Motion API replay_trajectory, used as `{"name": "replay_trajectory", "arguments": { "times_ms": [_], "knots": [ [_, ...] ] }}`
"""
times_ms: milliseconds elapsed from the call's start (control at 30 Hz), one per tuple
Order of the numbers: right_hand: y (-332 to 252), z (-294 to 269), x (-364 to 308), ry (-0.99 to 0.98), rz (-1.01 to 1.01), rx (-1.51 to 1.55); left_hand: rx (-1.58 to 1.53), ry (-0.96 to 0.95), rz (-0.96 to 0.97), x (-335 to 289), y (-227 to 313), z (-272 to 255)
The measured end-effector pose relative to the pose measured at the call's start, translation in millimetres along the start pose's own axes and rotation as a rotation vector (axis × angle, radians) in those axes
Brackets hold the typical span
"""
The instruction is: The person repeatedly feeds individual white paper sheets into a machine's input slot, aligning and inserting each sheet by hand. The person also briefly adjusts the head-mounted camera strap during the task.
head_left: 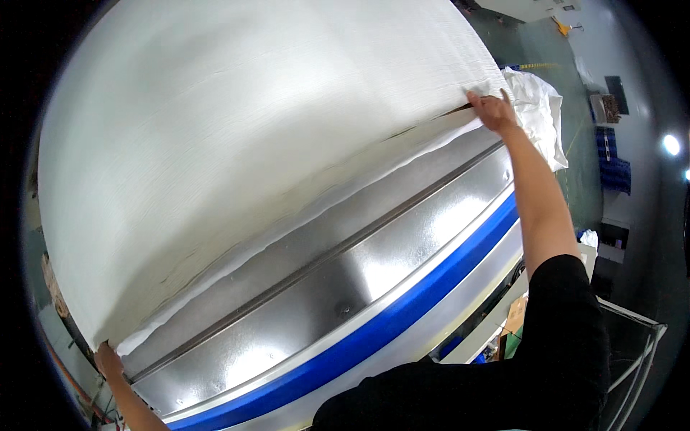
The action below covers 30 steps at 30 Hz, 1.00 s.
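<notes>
Our left hand [108, 360] and right hand [493, 113] pinch the near edge of the white sheet [251, 108], spread beyond the metal ledge [395, 255]; we judge it soft, light, best held wide apart.

Broad white sheet [259, 136], faintly wrinkled

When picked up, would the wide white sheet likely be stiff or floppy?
Probably floppy: the white sheet has a wavy near edge between the left hand and right hand. It likely creases easily, given its fine wrinkles.
</notes>
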State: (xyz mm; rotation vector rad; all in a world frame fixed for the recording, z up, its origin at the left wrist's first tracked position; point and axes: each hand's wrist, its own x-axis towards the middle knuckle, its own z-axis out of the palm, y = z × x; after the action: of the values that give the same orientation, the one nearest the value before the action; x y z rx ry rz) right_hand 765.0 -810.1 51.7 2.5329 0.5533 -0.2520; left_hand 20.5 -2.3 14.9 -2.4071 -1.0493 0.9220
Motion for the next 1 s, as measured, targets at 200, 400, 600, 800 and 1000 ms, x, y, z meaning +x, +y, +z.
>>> {"name": "replay_trajectory", "arguments": {
  "times_ms": [200, 400, 600, 800, 1000],
  "knots": [
    [74, 13, 27, -0.222, -0.267, 0.127, -0.056, -0.104, -0.092, -2, -7, 1],
    [86, 47, 35, -0.149, -0.111, -0.229, 0.193, -0.15, -0.01, -6, -6, 3],
    [116, 52, 35, -0.062, -0.038, -0.044, -0.026, -0.145, -0.12, -30, 16, -45],
    [189, 3, 16, 0.082, -0.195, 0.092, -0.084, 0.066, -0.051, -69, -10, -109],
    [239, -14, -23, -0.121, -0.166, 0.06, 0.0, 0.016, 0.093, -119, -59, -112]
  ]
}}
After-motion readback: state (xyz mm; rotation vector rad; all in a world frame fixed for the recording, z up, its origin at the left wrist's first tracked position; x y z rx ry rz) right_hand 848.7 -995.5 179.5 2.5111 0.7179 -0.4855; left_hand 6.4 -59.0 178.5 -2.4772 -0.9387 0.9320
